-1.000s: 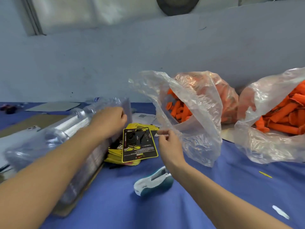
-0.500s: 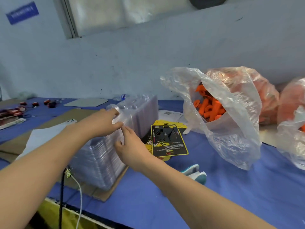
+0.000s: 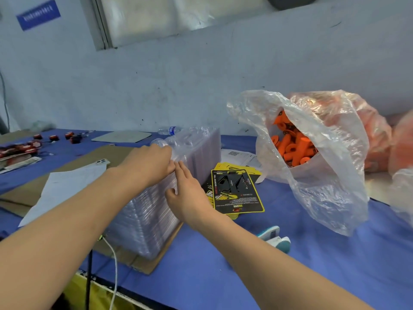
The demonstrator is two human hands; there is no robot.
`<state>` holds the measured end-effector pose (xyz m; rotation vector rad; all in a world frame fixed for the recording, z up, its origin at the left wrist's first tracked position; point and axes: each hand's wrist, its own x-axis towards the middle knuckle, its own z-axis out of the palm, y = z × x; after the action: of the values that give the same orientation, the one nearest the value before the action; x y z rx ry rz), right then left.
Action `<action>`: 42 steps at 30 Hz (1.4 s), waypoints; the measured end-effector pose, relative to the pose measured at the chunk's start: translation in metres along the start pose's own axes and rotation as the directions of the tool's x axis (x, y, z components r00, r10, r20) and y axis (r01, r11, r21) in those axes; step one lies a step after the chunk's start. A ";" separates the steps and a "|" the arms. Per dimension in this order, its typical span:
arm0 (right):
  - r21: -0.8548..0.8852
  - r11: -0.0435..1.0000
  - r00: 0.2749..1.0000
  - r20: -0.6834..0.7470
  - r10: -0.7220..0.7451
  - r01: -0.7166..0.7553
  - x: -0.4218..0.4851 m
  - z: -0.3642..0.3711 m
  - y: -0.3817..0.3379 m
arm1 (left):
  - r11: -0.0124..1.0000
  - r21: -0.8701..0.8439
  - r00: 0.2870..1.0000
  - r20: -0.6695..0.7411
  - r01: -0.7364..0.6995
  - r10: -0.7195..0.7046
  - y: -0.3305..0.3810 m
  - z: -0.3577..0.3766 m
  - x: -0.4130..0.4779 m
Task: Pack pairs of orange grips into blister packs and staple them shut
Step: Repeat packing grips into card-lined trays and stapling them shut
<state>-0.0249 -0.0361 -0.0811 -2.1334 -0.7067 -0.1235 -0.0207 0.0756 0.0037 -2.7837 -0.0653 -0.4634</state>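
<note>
Obs.: the stack of clear moulded-plastic blister packs [image 3: 156,209] stands on edge on a flat brown cardboard sheet [image 3: 143,262]; all places below are taken from this stack.

Left hand [image 3: 154,164]: on the stack's top edge, fingers curled over the shells, gripping there. Whether one shell is already parted I cannot tell.

Right hand [image 3: 187,193]: against the stack's right face, fingers straight and touching it, thumb spread, grasping nothing.

Orange tubular rubber grips [image 3: 292,146]: well to the right of the stack, loose inside a clear crinkled plastic bag [image 3: 324,186] with its mouth open.

Yellow-and-black printed cards [image 3: 237,191]: just beside the stack on its right, lying flat.

White-and-teal stapler [image 3: 274,238]: right of the stack and nearer the person, on the blue table cover [image 3: 312,265].

Handling, judged: the shells look light, thin, slick and nested tight, so they may cling together. Best taken at a top corner flange, peeling one off while the other hand steadies the stack. Squeezing the bubble would likely dent it.
</note>
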 end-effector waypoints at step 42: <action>0.894 0.384 0.527 -0.447 0.722 0.232 -0.179 -0.247 0.052 | 0.686 -0.635 0.927 -0.337 -0.355 0.168 0.101 -0.104 -0.034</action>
<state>-0.1077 -0.3288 -0.0223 -0.8252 0.2534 -0.4102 -0.0756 -0.0531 0.0557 -3.3232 0.7140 -0.9191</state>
